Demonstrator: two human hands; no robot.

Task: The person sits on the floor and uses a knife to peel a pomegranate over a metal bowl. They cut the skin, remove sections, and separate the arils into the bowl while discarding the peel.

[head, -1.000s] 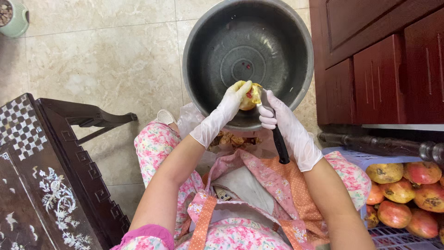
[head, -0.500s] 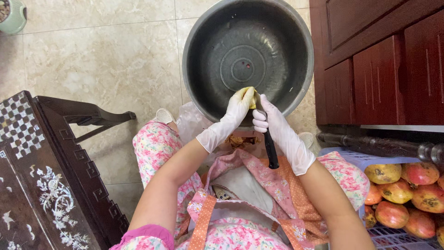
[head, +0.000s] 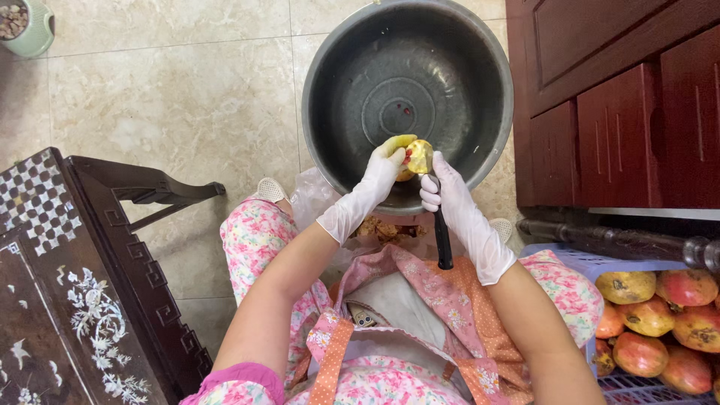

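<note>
Both my hands wear white gloves and work over the near rim of a large grey metal basin on the floor. My left hand holds a yellowish pomegranate piece with red seeds showing. My right hand grips a black-handled knife; its handle points back toward my lap and the blade is hidden behind the fruit. A few red spots lie at the basin's bottom.
A clear plastic bag with peel scraps sits between my knees. A lilac crate of whole pomegranates stands at the right. Dark red cabinets rise at the right, an inlaid dark wooden chair at the left, a green pot top left.
Both hands have shifted slightly left and deeper over the basin rim. The fruit has turned in my left hand, and the knife handle now hangs more upright.
</note>
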